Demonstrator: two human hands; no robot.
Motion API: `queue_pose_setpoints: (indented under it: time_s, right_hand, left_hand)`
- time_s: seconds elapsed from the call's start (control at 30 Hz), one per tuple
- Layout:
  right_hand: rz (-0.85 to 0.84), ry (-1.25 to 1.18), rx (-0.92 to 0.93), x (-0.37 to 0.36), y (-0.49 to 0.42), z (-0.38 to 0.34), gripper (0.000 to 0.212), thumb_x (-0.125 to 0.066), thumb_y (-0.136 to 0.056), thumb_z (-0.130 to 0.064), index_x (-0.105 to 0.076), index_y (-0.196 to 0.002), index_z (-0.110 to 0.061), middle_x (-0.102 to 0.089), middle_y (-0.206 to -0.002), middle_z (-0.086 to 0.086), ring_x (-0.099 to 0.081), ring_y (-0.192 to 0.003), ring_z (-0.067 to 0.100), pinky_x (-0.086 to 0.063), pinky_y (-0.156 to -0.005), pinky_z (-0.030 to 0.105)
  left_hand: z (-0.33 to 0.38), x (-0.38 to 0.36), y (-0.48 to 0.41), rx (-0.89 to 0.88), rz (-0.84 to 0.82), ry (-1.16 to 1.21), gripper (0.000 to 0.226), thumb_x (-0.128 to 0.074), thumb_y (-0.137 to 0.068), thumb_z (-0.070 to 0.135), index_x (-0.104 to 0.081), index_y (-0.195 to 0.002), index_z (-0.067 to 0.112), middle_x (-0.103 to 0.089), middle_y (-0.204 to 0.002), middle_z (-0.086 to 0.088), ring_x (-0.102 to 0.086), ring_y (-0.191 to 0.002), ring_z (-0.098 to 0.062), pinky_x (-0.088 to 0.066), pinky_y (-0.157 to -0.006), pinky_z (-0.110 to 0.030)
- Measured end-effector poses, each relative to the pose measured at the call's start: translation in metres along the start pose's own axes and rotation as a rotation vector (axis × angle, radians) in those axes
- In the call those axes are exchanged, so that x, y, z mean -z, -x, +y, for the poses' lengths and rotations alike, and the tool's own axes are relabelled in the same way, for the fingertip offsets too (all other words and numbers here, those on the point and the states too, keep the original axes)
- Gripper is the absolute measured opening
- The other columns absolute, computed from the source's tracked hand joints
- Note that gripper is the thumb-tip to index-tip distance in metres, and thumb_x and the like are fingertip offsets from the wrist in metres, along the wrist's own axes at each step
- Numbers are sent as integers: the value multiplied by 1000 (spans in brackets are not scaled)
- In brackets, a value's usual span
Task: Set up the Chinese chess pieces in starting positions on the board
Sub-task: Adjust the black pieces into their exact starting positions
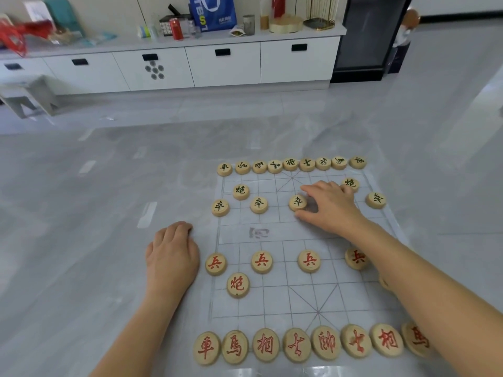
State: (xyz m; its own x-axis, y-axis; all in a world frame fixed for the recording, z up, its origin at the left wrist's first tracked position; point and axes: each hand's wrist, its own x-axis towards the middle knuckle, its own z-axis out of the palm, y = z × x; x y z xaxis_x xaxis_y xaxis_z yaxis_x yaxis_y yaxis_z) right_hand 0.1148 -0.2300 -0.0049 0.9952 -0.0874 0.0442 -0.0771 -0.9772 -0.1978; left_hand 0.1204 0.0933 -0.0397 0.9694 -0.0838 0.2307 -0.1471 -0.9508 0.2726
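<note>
So the board is lying flat on the grey floor and it's mostly set up. The right hand is reaching over to the far half, with thumb and forefinger on either side of a black soldier that's sitting on the soldier line. They look like they're touching its edge, but honestly I can't tell if it's actually pinched. The left hand is just resting palm down on the floor right beside the board's left edge, fingers loosely curled and holding nothing. The black back row is lined up along the far edge and the red back row along the near edge. One red cannon sits near the left.
</note>
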Motion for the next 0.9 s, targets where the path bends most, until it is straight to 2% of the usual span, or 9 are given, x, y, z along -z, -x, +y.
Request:
queue_pose_setpoints:
  time_s: [0.1,0.23,0.4,0.53,0.6,0.67,0.73,0.9]
  right_hand:
    - [10,-43,-21,7,11,9,66,-51,-80,-61,-38,-137,-30,-48,-128,-7,-39,-120,17,-21,-98,38]
    - [30,-35,-26,23,28,28,61,-48,-83,-60,-38,-137,-32,-50,-119,-11,-40,-116,13,-21,-97,35]
    - [104,-64,-63,38,46,48,53,-49,-84,-57,-43,-132,-34,-53,-119,-12,-42,-117,14,-20,-93,34]
    - [172,-73,-98,43,55,60,44,-47,-86,-55,-48,-126,-36,-52,-102,-16,-45,-108,12,-18,-84,30]
    - [184,-75,-138,44,58,71,43,-48,-87,-53,-49,-126,-35,-53,-100,-15,-47,-106,12,-20,-86,31]
    - [195,-94,-183,45,61,80,42,-49,-87,-49,-50,-126,-33,-55,-102,-13,-48,-107,14,-22,-90,33]
    - [211,-123,-222,46,61,92,40,-50,-88,-46,-52,-125,-31,-56,-102,-12,-48,-106,14,-22,-89,33]
    - [181,-122,-228,44,54,112,35,-54,-87,-42,-56,-120,-31,-51,-98,-12,-48,-103,14,-21,-87,32]
  left_hand:
    - [-1,-1,-1,-6,-12,-9,29,-43,-92,21,-55,-118,18,-57,-124,1,-46,-116,-23,-35,-93,-41]
    - [-1,-1,-2,-7,-40,-35,31,-44,-91,20,-55,-119,18,-57,-124,0,-46,-116,-25,-35,-93,-42]
    - [1,3,-7,-37,-103,-127,33,-42,-93,22,-55,-123,15,-59,-124,-2,-49,-114,-29,-37,-91,-44]
    - [-2,5,-21,-34,-106,-108,26,-45,-90,19,-60,-110,13,-62,-110,-4,-50,-98,-29,-41,-81,-39]
    - [0,5,-32,3,-89,-49,22,-43,-91,18,-61,-100,12,-62,-101,-8,-50,-91,-30,-41,-76,-38]
    - [0,5,-42,42,-74,-43,25,-40,-93,21,-61,-103,11,-61,-104,-11,-52,-95,-32,-43,-78,-40]
    - [4,2,-52,80,-68,-53,32,-38,-93,23,-58,-115,10,-59,-117,-12,-52,-106,-34,-43,-87,-44]
    - [20,-13,-60,121,-98,-55,36,-40,-92,23,-50,-126,15,-51,-131,-11,-43,-120,-34,-33,-98,-47]
